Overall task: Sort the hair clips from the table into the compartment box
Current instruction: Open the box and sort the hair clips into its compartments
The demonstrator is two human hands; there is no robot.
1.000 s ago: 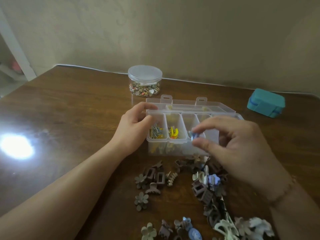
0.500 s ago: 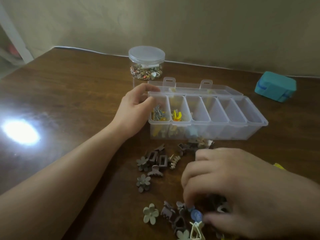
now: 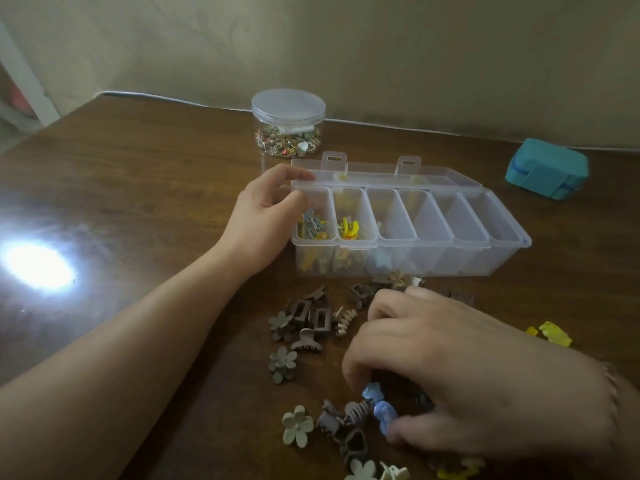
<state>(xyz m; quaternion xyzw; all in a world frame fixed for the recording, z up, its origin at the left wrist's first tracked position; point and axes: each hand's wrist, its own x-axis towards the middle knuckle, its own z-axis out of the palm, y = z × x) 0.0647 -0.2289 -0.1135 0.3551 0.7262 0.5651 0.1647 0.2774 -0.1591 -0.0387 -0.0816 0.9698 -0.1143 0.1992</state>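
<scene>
Right grip (image 3: 467,375) pinched on blue clip (image 3: 383,414), pile (image 3: 355,413) half-hidden; left grip (image 3: 266,216) round box (image 3: 433,242).

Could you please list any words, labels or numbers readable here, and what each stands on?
None can be read. The compartment box, the clear lidded jar and the teal case show no label or print; neither do the hair clips.

The left end of the clear compartment box (image 3: 450,261) is gripped by the left hand (image 3: 263,220). A blue hair clip (image 3: 381,408) is pinched by the right hand (image 3: 467,368) among hair clips (image 3: 304,323) scattered on the wooden table (image 3: 138,202). Coloured clips (image 3: 348,228) are seen in the two leftmost compartments; a lidded jar (image 3: 288,123) is set behind.
</scene>
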